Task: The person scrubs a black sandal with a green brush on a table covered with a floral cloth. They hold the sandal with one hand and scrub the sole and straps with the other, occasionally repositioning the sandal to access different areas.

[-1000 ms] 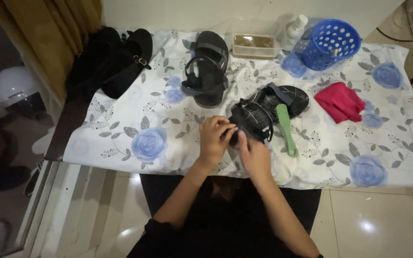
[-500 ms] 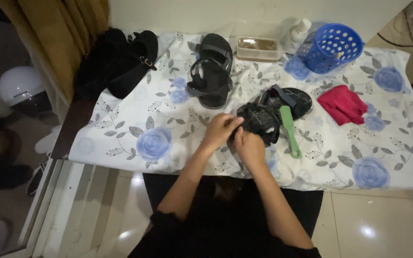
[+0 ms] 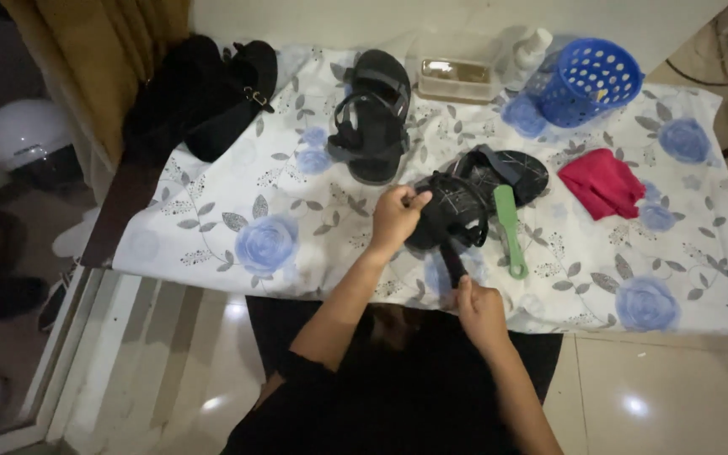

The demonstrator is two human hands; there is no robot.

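Head view: left hand (image 3: 395, 217) grips sandal (image 3: 452, 211); right hand (image 3: 479, 305) pinches strap (image 3: 452, 259).

Black short-sleeved top, sleeve ends above the elbow. Forearms bare. Left hand (image 3: 396, 219) and right hand (image 3: 480, 308): no rings, watch or gloves visible. Dark clothing covers the lap.

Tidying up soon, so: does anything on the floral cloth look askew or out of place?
The blue plastic basket lies tipped on its side at the far edge. The left hand holds a black strappy sandal while the right hand pulls its strap out. Nothing looks spilled or broken.
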